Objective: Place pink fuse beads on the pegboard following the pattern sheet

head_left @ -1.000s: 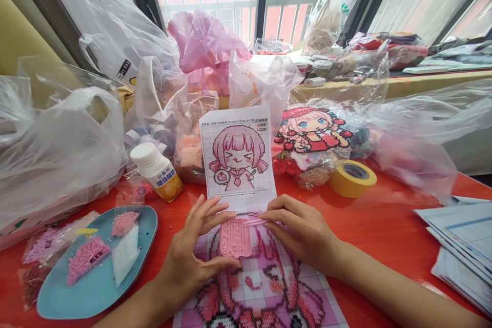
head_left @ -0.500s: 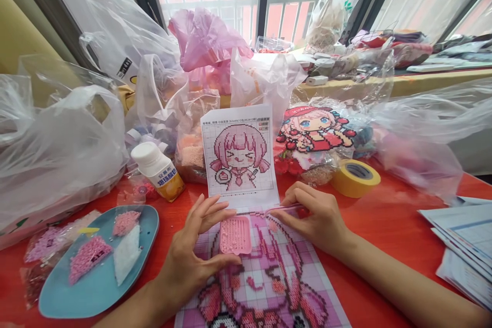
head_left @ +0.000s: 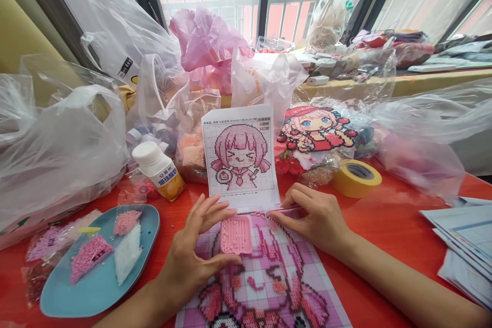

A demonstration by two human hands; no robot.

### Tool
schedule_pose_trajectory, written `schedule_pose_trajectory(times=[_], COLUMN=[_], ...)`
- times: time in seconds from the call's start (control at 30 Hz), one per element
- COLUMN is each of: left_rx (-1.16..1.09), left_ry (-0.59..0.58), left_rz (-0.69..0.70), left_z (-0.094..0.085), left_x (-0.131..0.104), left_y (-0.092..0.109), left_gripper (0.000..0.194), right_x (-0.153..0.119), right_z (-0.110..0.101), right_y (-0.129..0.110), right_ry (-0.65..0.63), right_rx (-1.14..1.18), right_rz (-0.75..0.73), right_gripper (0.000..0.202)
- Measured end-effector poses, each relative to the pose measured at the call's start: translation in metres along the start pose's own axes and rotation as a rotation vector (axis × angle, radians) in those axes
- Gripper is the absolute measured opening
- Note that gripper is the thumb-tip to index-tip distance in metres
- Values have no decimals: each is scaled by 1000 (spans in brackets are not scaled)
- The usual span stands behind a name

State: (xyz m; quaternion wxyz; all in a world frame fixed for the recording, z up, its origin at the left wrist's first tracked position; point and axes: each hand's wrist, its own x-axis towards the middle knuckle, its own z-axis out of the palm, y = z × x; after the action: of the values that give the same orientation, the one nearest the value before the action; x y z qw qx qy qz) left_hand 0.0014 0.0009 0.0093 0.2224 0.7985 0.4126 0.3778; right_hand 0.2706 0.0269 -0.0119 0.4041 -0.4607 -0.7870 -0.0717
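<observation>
Beadwork (head_left: 253, 284), flat on the table (head_left: 384, 220): dark outlines, facial features and part of the hair are laid; pale areas of face and hair appear unfilled, suggesting partial completion. Left hand (head_left: 182, 253), thumb and fingers moderately parted, grips the bead tray (head_left: 236, 234) above it. Right hand (head_left: 317, 212), nearly closed, pinches tweezers (head_left: 286, 210) near its upper edge. Chart (head_left: 240, 156) upright behind; bead packets (head_left: 90, 259) on plate (head_left: 61, 310).

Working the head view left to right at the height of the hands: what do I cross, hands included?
Blue plate → left hand → pink tray → right hand → yellow tape roll → stack of papers.
</observation>
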Motion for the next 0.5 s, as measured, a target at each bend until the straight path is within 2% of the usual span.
schedule_pose_trajectory(times=[0.5], left_rx=[10], left_ry=[14], left_rz=[24], left_z=[1], left_x=[0], left_y=[-2], left_gripper=[87], right_x=[1], right_z=[-1], right_y=[-1], right_ry=[-7], right_rx=[0], right_rz=[7], right_gripper=[35])
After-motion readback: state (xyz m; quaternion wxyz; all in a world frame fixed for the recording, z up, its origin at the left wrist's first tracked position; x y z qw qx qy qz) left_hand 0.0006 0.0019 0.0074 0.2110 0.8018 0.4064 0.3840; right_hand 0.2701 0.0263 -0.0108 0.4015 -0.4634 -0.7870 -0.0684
